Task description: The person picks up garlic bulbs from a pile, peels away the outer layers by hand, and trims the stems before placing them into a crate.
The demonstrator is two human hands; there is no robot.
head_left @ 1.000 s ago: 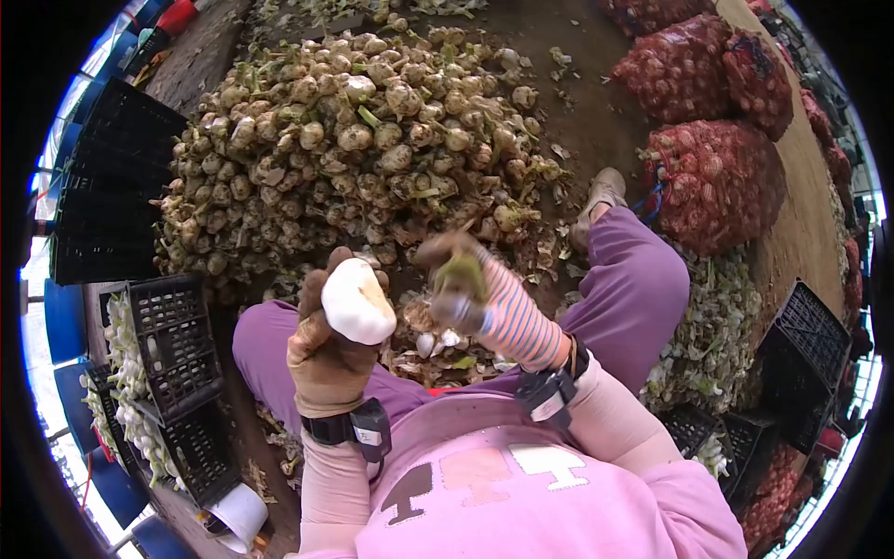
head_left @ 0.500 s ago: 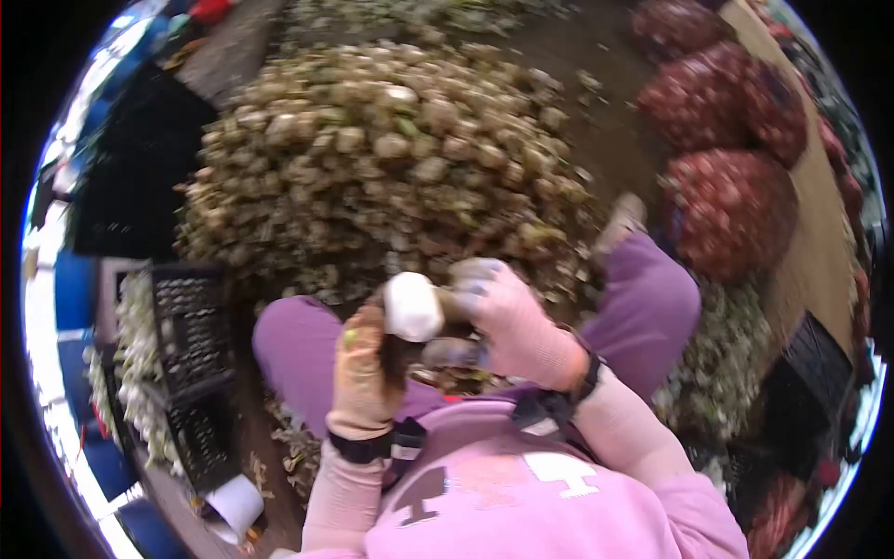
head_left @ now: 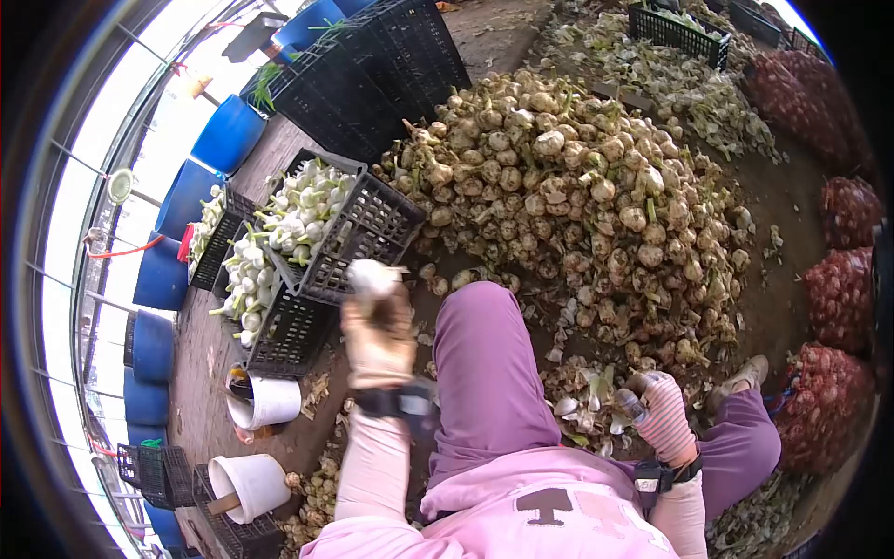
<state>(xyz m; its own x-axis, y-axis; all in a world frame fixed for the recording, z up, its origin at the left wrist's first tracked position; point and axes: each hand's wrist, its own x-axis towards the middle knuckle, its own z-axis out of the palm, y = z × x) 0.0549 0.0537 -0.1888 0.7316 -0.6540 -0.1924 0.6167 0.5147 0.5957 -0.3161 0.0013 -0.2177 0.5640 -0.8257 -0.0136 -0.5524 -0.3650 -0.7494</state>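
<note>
My left hand (head_left: 377, 340), in a soiled tan glove and smeared by motion, grips a white cleaned garlic bulb (head_left: 374, 278) at its fingertips. It is stretched out beside the black crates of white garlic (head_left: 307, 210). Low over loose husks (head_left: 591, 401), my right hand (head_left: 656, 410) is closed in a pink striped glove with grey fingertips. What it holds, if anything, I cannot make out. Beyond my knees rises a large heap of uncleaned garlic (head_left: 577, 205), brownish with soil and stems.
White buckets (head_left: 247, 489) stand at the left near stacked black crates (head_left: 372, 79). Blue barrels (head_left: 158, 270) line the left side. Red net sacks (head_left: 829, 396) sit along the right. Another black crate (head_left: 678, 39) lies among husks at the back.
The view has swung left. My hands, close together at the bulb before, are now apart; the left has carried the bulb left towards the crates, while the right is low by my other knee.
</note>
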